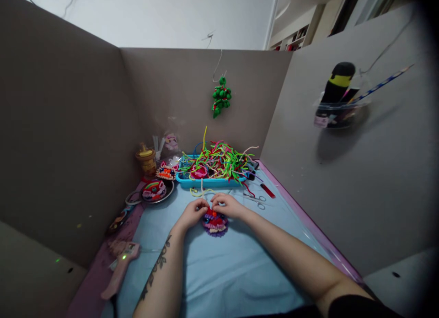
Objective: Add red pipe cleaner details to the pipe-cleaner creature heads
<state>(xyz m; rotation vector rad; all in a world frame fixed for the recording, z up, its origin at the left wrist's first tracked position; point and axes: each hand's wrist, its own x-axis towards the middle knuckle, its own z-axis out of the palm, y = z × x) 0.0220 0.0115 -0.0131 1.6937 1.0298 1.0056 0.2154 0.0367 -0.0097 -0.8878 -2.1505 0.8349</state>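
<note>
Shaping step, apparently: left hand (196, 212) and right hand (227, 205) curled, can't tell if gripping, craft (215, 224) just under fingertips; next move likely needs fine two-handed control.

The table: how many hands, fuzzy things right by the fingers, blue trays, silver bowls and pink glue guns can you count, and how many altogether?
Hands: 2 (left hand, right hand)
Fuzzy piece by the fingers: 1
Blue tray: 1
Silver bowl: 1
Pink glue gun: 1
Total: 6
</note>
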